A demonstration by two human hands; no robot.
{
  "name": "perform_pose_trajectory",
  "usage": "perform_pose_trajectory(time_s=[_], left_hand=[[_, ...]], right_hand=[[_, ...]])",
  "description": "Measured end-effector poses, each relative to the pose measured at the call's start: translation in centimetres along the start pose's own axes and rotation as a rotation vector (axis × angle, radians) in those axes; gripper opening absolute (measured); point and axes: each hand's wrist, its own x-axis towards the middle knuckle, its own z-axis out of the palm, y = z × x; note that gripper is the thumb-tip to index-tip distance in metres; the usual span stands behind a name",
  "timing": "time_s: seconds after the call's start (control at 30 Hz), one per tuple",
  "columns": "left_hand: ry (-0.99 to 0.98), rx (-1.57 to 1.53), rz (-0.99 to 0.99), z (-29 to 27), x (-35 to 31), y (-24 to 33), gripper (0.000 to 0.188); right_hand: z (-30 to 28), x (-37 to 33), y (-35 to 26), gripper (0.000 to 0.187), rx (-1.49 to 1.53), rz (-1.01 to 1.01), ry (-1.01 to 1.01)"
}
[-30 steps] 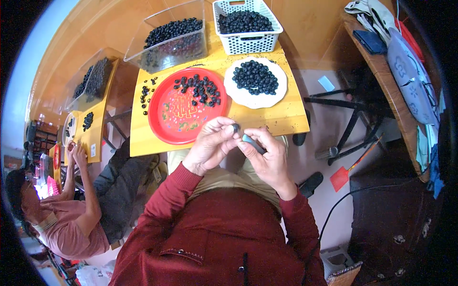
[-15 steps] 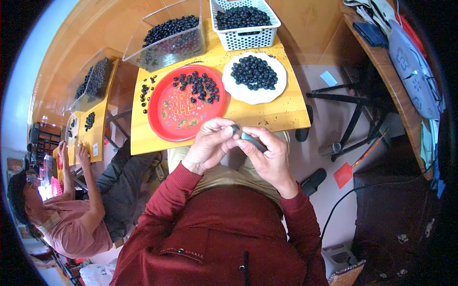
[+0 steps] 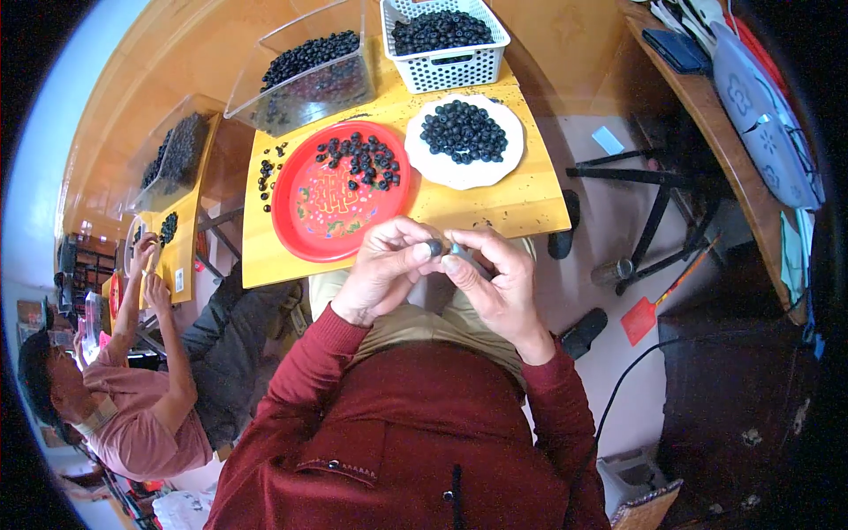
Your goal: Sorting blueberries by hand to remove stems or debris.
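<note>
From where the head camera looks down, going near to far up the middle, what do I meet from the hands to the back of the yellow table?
Left hand and right hand pinching a dark berry → red tray → white plate of berries → white basket.
</note>
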Motion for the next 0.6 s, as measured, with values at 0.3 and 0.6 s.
perform_pose_trajectory(time_s=[0.3, 0.6], left_hand=[[-0.045, 0.044, -0.043, 0.3, -0.2, 0.3, 0.012], [-0.103, 0.173, -0.028, -0.9, -1.1, 1.9, 0.016]], right_hand=[[-0.3, 0.2, 0.4, 0.018, 0.363, 0.168, -0.161], [0.7, -0.2, 0.3, 0.016, 0.470, 0.388, -0.109]])
